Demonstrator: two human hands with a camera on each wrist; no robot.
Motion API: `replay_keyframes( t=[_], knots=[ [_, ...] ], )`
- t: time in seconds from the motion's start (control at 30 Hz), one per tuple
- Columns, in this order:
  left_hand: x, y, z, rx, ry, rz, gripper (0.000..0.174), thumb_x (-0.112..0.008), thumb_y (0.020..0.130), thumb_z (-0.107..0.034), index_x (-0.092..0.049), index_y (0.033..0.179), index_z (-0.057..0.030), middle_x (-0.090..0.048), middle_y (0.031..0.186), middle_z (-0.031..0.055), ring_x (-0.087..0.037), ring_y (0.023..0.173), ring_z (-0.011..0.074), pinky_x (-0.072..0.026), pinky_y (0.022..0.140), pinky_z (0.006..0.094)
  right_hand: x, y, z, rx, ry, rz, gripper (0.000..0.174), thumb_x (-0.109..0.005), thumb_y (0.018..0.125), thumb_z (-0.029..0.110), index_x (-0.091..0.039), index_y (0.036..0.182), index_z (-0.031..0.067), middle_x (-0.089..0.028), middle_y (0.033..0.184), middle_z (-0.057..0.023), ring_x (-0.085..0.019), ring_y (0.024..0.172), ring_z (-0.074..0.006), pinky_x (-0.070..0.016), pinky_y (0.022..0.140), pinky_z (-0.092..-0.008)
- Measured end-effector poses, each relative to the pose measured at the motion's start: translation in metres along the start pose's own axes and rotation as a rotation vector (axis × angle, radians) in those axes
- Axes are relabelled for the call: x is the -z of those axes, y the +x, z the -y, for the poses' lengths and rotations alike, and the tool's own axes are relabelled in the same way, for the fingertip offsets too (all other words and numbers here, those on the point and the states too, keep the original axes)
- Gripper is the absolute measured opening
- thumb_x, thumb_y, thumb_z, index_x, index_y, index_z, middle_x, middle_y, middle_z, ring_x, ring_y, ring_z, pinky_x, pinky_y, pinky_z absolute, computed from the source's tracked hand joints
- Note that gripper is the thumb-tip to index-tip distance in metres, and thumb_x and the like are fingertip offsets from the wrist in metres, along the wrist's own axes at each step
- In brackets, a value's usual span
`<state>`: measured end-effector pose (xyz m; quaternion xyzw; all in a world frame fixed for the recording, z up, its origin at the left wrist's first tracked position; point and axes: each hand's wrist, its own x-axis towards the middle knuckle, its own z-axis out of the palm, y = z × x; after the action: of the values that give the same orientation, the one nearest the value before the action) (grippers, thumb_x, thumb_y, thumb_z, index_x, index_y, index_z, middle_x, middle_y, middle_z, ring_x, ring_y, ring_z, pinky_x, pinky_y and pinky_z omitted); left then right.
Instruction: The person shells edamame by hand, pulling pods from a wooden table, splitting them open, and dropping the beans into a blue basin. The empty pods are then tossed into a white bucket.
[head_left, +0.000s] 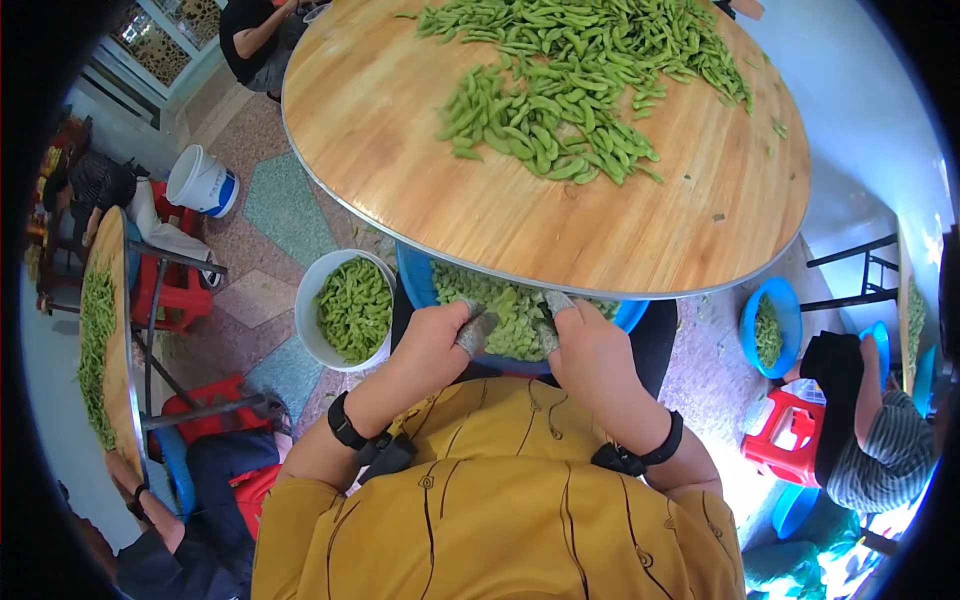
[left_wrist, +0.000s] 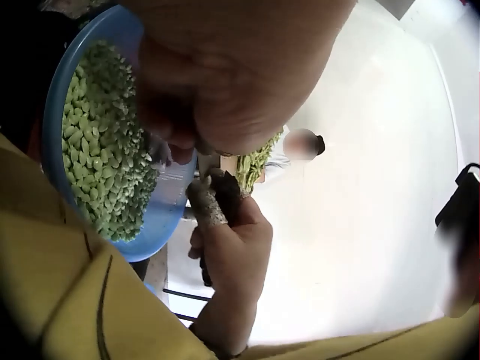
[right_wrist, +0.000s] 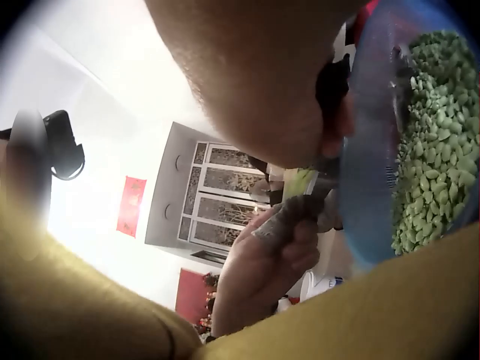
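Note:
Above a blue basin [head_left: 633,314] of shelled green beans [head_left: 515,322], the left hand [head_left: 432,338] and right hand [head_left: 592,350] are held a short way apart. Grey wrapping covers thumb and finger on each. In the right wrist view the left hand [right_wrist: 262,270] has curled fingers, and a pale green patch [right_wrist: 301,182] shows by its fingertips; whether it is a held pod is unclear. The left wrist view shows the right hand [left_wrist: 236,262] with bent fingers and its wrapped thumb extended; anything between its fingertips is hidden.
A round wooden table [head_left: 400,150] bearing a heap of green pods [head_left: 570,110] stands just beyond the basin. Left of the basin is a white bucket [head_left: 306,318] of pods [head_left: 355,310]. Another blue basin [head_left: 783,300] and a red stool [head_left: 785,435] are at right. Several people sit around.

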<state>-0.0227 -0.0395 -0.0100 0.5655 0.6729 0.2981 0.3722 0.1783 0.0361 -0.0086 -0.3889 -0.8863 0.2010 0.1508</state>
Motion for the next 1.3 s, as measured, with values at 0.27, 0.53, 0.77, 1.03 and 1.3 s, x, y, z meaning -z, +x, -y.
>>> replay_keyframes(
  t=[0.27, 0.53, 0.77, 1.03, 1.3],
  knots=[
    [0.006, 0.003, -0.027, -0.332, 0.114, 0.014, 0.01, -0.062, 0.082, -0.014, -0.062, 0.088, -0.0054, -0.059, 0.074, 0.0174, -0.058, 0.07, 0.0378, -0.0472, 0.059, 0.0392, 0.021, 0.022, 0.008, 0.028, 0.648, 0.055, 0.018, -0.069, 0.079, 0.013, -0.058, 0.087, 0.0012, -0.06, 0.07, -0.0077, -0.055, 0.051, -0.019, -0.045, 0.045, -0.0297],
    [0.018, 0.002, -0.027, -0.101, -0.496, 0.248, 0.013, -0.058, 0.088, -0.011, -0.064, 0.098, -0.0058, -0.06, 0.068, 0.0046, -0.06, 0.059, 0.0138, -0.0457, 0.054, 0.0279, 0.02, 0.023, -0.004, -0.477, 1.451, 0.455, 0.011, -0.065, 0.085, 0.012, -0.063, 0.09, 0.0027, -0.057, 0.063, -0.0036, -0.056, 0.053, -0.0126, -0.0449, 0.049, -0.0252],
    [0.048, -0.026, 0.039, 0.021, 0.28, -0.341, 0.017, -0.064, 0.085, -0.018, -0.061, 0.085, -0.0015, -0.061, 0.068, 0.0141, -0.058, 0.055, 0.0285, -0.0469, 0.053, 0.0354, 0.031, 0.064, -0.01, 0.024, 0.323, -0.102, 0.022, -0.064, 0.082, 0.017, -0.063, 0.099, 0.0033, -0.063, 0.086, -0.0196, -0.062, 0.079, -0.0362, -0.0492, 0.068, -0.0425],
    [0.06, -0.03, 0.047, 0.155, 0.492, -0.499, 0.023, -0.07, 0.079, -0.021, -0.058, 0.077, -0.0012, -0.059, 0.071, 0.0168, -0.06, 0.065, 0.0342, -0.0469, 0.057, 0.041, 0.022, 0.182, -0.031, -0.116, -0.114, -0.239, 0.023, -0.064, 0.079, 0.021, -0.06, 0.091, 0.0013, -0.063, 0.084, -0.0199, -0.061, 0.079, -0.0371, -0.0494, 0.071, -0.0458],
    [0.025, 0.041, -0.022, -0.266, 0.134, -0.366, 0.014, -0.061, 0.086, -0.014, -0.063, 0.093, -0.0024, -0.061, 0.075, 0.0148, -0.062, 0.068, 0.0277, -0.0477, 0.06, 0.0352, 0.017, 0.129, -0.036, 0.031, -0.073, -0.35, 0.02, -0.066, 0.076, 0.018, -0.062, 0.087, 0.0022, -0.064, 0.082, -0.0171, -0.062, 0.078, -0.0365, -0.0501, 0.067, -0.0447]
  ],
)
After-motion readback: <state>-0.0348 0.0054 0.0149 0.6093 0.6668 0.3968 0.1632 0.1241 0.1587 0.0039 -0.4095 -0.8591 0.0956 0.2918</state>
